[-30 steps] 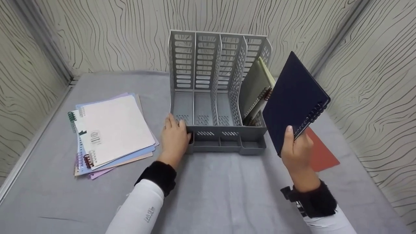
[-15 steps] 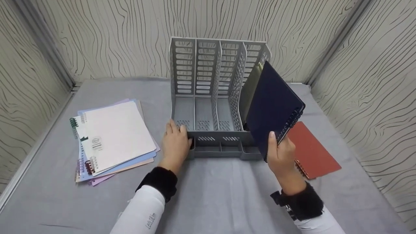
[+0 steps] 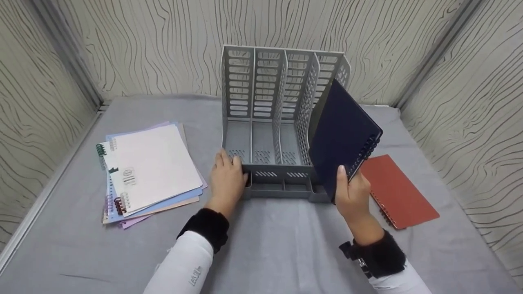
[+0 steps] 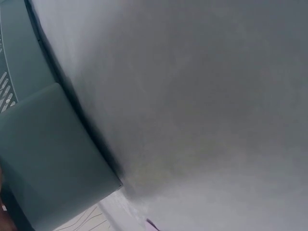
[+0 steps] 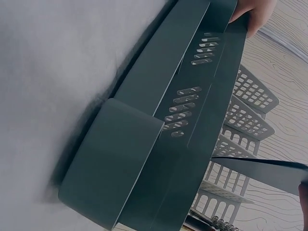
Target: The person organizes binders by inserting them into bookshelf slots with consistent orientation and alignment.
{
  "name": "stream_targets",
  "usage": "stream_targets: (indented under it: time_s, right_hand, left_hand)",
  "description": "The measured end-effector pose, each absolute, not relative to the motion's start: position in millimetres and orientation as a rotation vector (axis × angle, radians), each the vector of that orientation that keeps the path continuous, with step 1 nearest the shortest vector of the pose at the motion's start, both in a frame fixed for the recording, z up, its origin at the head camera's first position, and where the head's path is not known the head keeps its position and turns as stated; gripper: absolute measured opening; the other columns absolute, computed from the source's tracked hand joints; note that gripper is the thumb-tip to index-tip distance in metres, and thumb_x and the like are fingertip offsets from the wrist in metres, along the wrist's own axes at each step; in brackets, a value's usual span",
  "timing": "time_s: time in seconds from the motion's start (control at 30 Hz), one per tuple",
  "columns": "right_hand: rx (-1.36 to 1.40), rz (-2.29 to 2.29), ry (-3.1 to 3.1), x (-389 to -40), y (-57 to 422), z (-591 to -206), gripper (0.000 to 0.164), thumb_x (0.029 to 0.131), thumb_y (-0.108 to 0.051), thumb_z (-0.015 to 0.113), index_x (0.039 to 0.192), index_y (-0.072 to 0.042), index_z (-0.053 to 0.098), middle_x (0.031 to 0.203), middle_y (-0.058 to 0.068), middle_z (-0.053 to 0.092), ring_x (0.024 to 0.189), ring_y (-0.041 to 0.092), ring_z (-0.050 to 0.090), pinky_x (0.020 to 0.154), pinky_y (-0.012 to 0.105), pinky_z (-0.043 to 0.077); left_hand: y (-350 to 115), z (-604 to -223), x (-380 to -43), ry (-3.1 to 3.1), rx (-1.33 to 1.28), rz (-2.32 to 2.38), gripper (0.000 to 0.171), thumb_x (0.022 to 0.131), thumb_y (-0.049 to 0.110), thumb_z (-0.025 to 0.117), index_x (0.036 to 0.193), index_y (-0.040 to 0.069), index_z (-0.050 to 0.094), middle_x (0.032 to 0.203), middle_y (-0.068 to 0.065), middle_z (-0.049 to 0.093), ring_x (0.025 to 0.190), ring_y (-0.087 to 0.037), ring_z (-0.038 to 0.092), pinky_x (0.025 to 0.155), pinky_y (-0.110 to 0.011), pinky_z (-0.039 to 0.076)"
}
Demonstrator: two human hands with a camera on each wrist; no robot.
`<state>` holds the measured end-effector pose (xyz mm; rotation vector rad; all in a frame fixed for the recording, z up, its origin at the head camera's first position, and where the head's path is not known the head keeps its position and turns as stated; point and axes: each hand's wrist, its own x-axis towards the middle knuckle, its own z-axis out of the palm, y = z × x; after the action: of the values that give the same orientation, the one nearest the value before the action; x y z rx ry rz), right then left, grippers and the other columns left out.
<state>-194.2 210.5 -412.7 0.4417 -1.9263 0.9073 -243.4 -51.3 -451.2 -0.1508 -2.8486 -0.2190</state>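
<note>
A grey file organizer (image 3: 298, 170) with tall slots and small front bins stands in the middle of the head view. My left hand (image 3: 228, 179) grips its front left corner, thumb in the left bin and fingers over the side edge. In my right hand (image 3: 354, 198) I hold a navy spiral notebook (image 3: 346, 130) by its lower coil-bound edge, thumb on the cover. The notebook is tilted and overlaps the rightmost slot, where an olive-green notebook (image 3: 319, 114) stands mostly hidden behind it. From the right wrist view, the navy notebook (image 5: 269, 173) shows edge-on beyond the organizer's front wall.
A loose stack of spiral notebooks (image 3: 159, 167), white on top, lies to the left. On the right a red spiral notebook (image 3: 402, 192) lies flat on the grey cloth (image 3: 282, 245). Patterned panels (image 3: 163, 49) enclose the table at the back and sides.
My right hand has carried the navy notebook leftward to the organizer's rightmost slot, uncovering more of the red notebook. It barely moves in the last half second. My left hand stays on the corner.
</note>
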Motion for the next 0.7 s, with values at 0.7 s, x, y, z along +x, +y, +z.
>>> stream_targets:
  time_s: [0.7]
  right_hand:
    - [0.388,0.928,-1.967,-254.7,184.7,-412.8,0.018,0.089,-0.001,0.044,0.095,0.013,0.053,0.074,0.023,0.054,0.059,0.029,0.046,0.054,0.051,0.042]
  left_hand:
    - [-49.5,-456.8,-241.8,-2.777,-0.152,-0.232,0.046,0.083,0.038,0.068,0.099,-0.001,0.052,0.134,-0.035,0.039,0.120,-0.043,0.043,0.089,-0.045,0.046]
